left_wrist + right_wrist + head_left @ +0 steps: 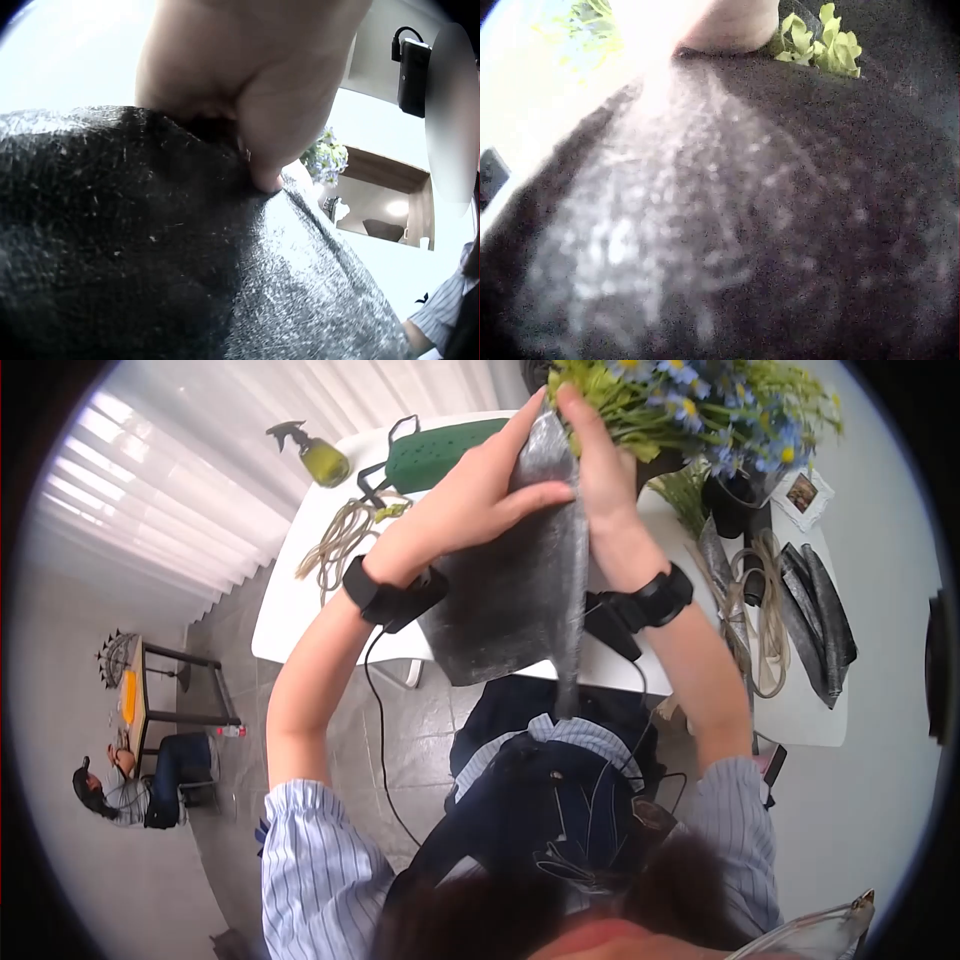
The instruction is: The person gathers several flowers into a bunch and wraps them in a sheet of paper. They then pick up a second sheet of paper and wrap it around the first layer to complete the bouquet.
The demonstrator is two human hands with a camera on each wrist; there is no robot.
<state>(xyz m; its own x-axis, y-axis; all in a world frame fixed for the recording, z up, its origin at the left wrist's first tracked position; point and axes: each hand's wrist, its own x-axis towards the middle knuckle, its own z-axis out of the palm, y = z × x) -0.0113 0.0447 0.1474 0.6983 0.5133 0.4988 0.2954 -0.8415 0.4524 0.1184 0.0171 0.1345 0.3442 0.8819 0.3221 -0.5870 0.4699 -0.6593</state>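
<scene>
A dark, glossy sheet [505,595] is held up between the person's two hands over the near side of the white table [285,625], its lower corner reaching past the table's edge towards the lap. The left hand [495,480] grips it near the narrow top, thumb laid across the front. The right hand [608,480] seems to grip the sheet's right edge close by, though its fingers are partly hidden from me. Just beyond the right hand are blue flowers [690,410] with leafy stems; I can't tell whether they touch it. On the table's left side lie a coil of cord [345,528] and a green block [440,455] with dark straps, with a spray bottle [325,463] standing near them. Over on the right are a black pot [725,505], a white picture frame [803,495], more looped cord and some dark rolls [833,622]. Away to the left, another person [160,790] sits at a separate table.
</scene>
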